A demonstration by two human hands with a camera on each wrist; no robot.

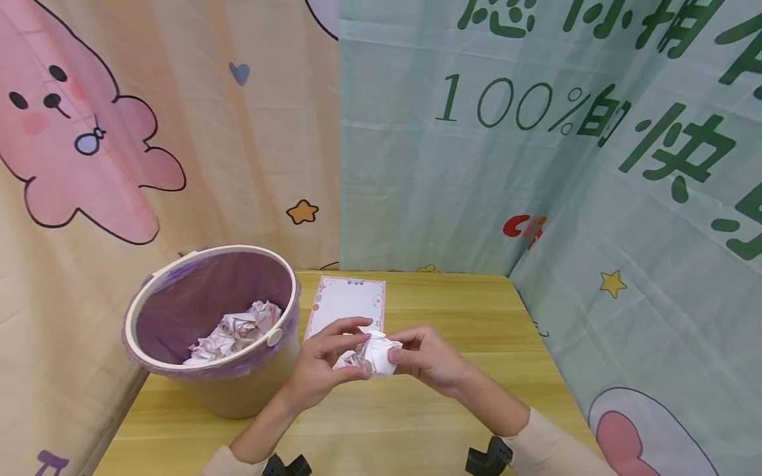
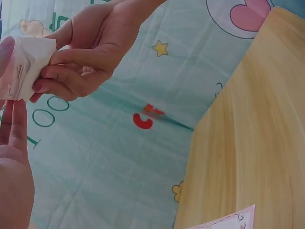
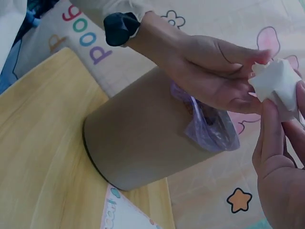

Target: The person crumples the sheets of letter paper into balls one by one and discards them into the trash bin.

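Observation:
Both hands hold one crumpled ball of paper (image 1: 378, 354), white with pinkish print, above the table. My left hand (image 1: 324, 360) grips its left side between fingers and thumb. From the right, my right hand (image 1: 430, 360) pinches it between thumb and curled fingers. In the right wrist view the paper ball (image 3: 279, 88) shows a folded white face between the two hands. Behind the hands lies a flat sheet of paper (image 1: 348, 301) with a pink decorated border, its lower part hidden by the left hand and the ball.
On the left of the table (image 1: 476, 311) stands a beige bin (image 1: 238, 396) with a purple liner (image 1: 178, 311). Several crumpled papers (image 1: 238, 330) lie inside it. Printed curtains (image 1: 405, 165) hang behind the table and along its sides.

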